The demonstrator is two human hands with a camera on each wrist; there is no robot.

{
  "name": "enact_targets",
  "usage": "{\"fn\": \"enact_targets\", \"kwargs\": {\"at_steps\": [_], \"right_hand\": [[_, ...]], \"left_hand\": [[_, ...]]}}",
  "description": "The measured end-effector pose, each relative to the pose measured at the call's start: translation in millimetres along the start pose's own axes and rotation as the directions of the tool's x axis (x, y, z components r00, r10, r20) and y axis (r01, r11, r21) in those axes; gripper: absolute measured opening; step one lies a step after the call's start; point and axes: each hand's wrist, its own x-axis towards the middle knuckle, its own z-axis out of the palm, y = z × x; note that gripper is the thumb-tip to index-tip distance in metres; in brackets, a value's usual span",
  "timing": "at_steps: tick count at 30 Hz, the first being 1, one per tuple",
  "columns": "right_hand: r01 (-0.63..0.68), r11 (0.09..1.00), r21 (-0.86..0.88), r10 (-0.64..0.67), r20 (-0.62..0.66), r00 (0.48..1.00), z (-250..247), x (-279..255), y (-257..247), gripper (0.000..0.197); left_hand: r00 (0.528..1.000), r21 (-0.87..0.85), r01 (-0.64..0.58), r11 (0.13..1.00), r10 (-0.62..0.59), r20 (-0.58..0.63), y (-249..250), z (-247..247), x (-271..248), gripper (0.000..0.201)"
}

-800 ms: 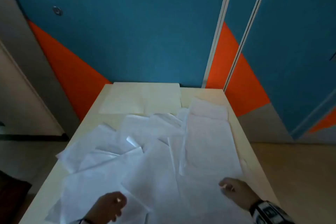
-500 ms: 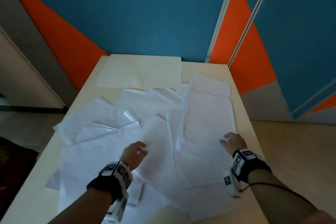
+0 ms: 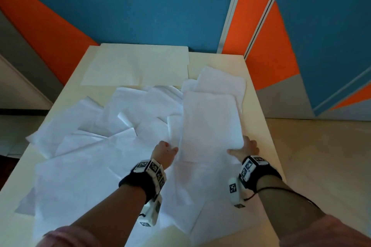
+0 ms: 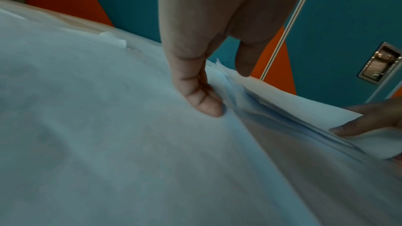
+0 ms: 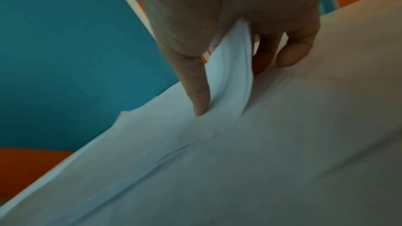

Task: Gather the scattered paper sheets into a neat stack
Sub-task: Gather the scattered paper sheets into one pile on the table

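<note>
Many white paper sheets (image 3: pixel 90 166) lie scattered and overlapping on a cream table (image 3: pixel 216 62). A loose bundle of sheets (image 3: pixel 210 126) lies lengthwise right of centre. My right hand (image 3: pixel 246 148) pinches its near right corner, thumb on top; the right wrist view shows the paper corner (image 5: pixel 230 68) bent up between thumb and fingers of that hand (image 5: pixel 239 83). My left hand (image 3: pixel 165 151) is at the bundle's near left edge. In the left wrist view its fingertips (image 4: pixel 204 104) press the sheets beside the bundle (image 4: pixel 304 106), with the thumb just above it.
A cream folder or large cream sheets (image 3: pixel 140 66) lie flat at the table's far end, against the blue and orange wall. The table's right edge (image 3: pixel 267 132) runs just beside my right hand, with floor beyond. Some sheets overhang the near left edge.
Both hands have reached forward from the near edge to the bundle. The right hand has taken hold of its corner, and the left has come up to its left edge.
</note>
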Motion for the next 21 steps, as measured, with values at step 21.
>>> {"fn": "enact_targets", "kwargs": {"at_steps": [21], "right_hand": [[0.112,0.981,-0.16,-0.102,0.07,0.992,6.4,14.9,-36.1,0.074]], "left_hand": [[0.999,0.192,-0.019,0.981,0.027,-0.037,11.1,5.2,-1.0,0.021]]}}
